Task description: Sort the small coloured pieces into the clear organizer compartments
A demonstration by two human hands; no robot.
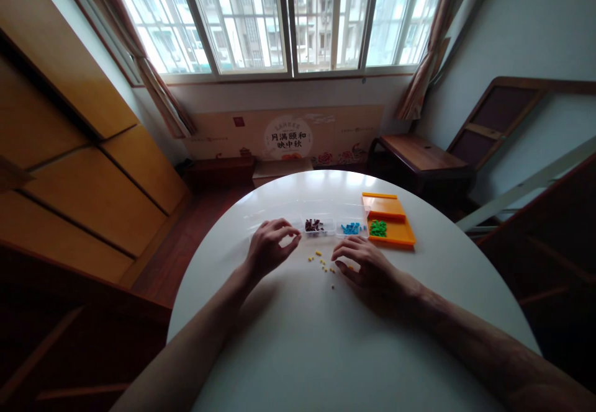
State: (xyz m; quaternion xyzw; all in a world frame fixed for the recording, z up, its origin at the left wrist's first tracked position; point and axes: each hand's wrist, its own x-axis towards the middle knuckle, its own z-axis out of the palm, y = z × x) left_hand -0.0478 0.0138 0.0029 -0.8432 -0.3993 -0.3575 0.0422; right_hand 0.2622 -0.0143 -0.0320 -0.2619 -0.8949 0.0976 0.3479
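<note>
- The small yellow plastic pieces (322, 264) are lying scattered on the round white counter (298, 350), between the two hands and a little nearer the far edge than the middle.
- The right hand (367, 263) is resting palm down just to the right of the scatter, fingers spread and loosely curled, gripping nothing that shows; its fingertips are touching or almost touching the nearest pieces, which of the two cannot be told.
- The left hand (270, 247) is hovering just left of the scatter and slightly farther back, thumb and fingers drawn together as in a pinch; whether a piece is held between them is too small to tell.
- The scatter is running as a loose line slanting from far-left to near-right, so its near end is lying closest to the right hand.
- Beyond the hands, a clear plastic compartment tray (326, 224) is holding dark brown pieces (315, 224) and blue pieces (351, 228) in separate compartments.
- An orange plastic tray (395, 232) with green pieces (378, 228) is sitting just right of the clear one, toward the far right edge of the counter.
</note>
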